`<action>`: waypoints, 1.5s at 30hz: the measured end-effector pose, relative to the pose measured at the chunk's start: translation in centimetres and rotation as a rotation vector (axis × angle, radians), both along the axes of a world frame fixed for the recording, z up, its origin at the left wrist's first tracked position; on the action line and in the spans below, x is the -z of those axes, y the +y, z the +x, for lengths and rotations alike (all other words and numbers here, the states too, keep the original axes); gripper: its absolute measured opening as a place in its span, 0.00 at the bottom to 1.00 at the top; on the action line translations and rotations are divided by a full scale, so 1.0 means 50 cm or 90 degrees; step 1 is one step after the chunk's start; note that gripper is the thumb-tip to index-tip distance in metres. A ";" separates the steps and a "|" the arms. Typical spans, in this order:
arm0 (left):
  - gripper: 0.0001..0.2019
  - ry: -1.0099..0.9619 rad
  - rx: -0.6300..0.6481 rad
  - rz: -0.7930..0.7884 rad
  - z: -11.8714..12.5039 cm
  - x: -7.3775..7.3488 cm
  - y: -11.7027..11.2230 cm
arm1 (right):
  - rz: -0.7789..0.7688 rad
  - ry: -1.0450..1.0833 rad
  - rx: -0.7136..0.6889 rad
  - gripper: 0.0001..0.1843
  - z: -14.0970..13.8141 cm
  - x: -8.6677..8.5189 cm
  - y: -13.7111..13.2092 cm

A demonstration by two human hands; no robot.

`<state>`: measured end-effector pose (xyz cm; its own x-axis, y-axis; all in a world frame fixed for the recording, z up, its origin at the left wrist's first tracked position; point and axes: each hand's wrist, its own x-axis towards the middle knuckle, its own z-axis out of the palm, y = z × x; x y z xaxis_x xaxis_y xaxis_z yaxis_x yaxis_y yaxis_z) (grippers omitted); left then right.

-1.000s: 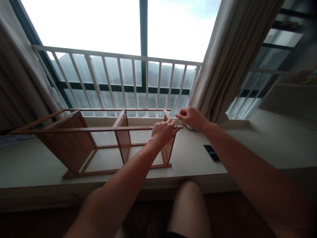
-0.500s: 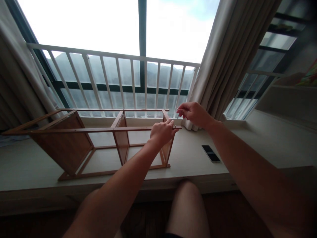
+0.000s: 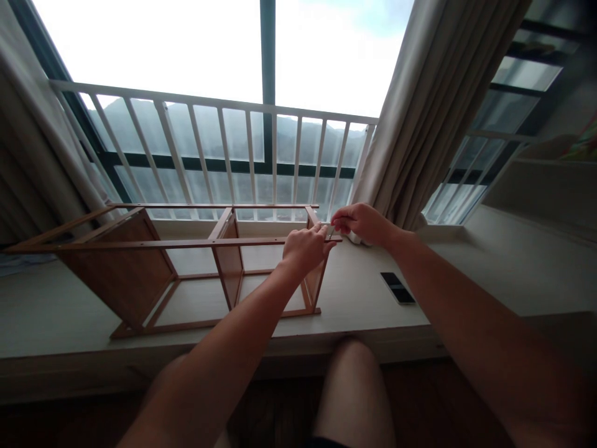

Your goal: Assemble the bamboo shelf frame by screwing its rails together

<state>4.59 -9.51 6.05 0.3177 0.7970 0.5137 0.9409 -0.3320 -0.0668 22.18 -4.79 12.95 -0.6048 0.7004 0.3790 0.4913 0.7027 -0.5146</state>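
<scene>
A wooden shelf frame (image 3: 177, 245) lies on its side on the pale window ledge, its shelf panels standing upright. At its right end my left hand (image 3: 304, 246) is closed around the upper rail, fingers on top and thumb out to the near side. Just beside it, my right hand (image 3: 361, 223) pinches a thin metal hex key (image 3: 332, 231), mostly hidden by the fingers. The key's lower end meets the rail near its tip, by the left fingers, where a small screw head sat in view earlier.
A dark phone (image 3: 397, 288) lies on the ledge (image 3: 359, 305) to the right of the frame. Behind stand a white railing (image 3: 228, 112) and a window. Curtains (image 3: 420, 112) hang at both sides. My knee (image 3: 355, 379) is close to the ledge's front edge.
My right hand has come down slightly with the hex key, whose end now reaches the screw on the rail. My left hand and the frame have stayed put.
</scene>
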 end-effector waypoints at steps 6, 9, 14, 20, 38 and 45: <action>0.32 0.004 0.002 -0.009 0.000 -0.003 -0.002 | 0.005 -0.012 -0.018 0.10 -0.004 -0.001 0.001; 0.31 0.005 0.000 -0.003 -0.001 -0.003 -0.002 | 0.025 -0.052 -0.031 0.12 -0.007 -0.009 -0.002; 0.30 0.001 0.001 -0.006 0.000 -0.002 -0.003 | 0.179 -0.163 0.023 0.15 -0.019 -0.022 -0.011; 0.29 -0.002 -0.001 -0.006 0.000 -0.001 -0.002 | 0.252 -0.212 0.238 0.18 -0.057 -0.007 -0.025; 0.32 -0.011 0.006 -0.011 -0.001 -0.004 -0.005 | 0.074 -0.124 0.078 0.10 -0.033 -0.037 -0.027; 0.30 0.000 -0.002 -0.005 0.000 -0.005 -0.003 | 0.043 -0.123 0.044 0.11 -0.022 -0.029 -0.020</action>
